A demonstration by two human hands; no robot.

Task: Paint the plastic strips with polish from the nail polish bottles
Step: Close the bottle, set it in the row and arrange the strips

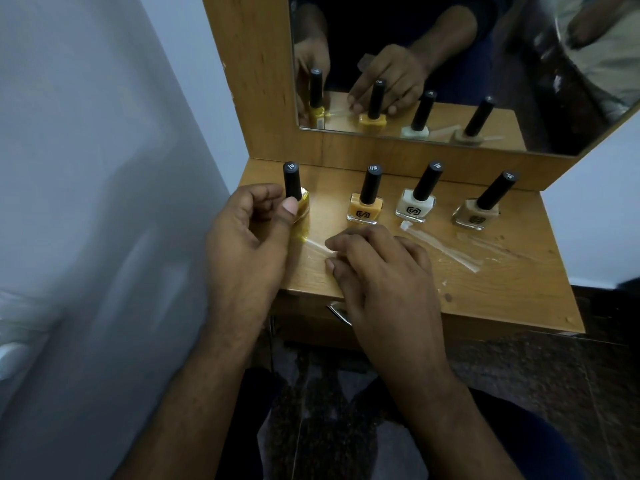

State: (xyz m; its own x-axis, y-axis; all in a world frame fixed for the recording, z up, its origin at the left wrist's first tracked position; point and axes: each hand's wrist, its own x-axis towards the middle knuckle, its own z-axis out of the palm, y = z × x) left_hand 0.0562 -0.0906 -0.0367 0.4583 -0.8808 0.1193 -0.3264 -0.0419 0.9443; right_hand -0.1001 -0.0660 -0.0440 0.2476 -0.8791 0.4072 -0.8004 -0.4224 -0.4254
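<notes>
Four nail polish bottles (pixel 367 199) on tabletop (pixel 485 289), all capped; left hand (pixel 249 237) grips yellow bottle (pixel 298 199) at 10 o'clock, right hand (pixel 377 268) presses clear strip (pixel 317 247) flat at centre; further strips (pixel 446 252) at 3 o'clock look mostly unpainted, painting seemingly barely begun.

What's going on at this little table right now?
A person is working at a small wooden vanity shelf below a mirror. The left hand grips the dark yellow polish bottle at its base; its black cap is on. The right hand presses a clear plastic strip flat on the wood. Three more capped bottles, orange, white and beige, stand in a row, with other strips lying in front of them.
</notes>
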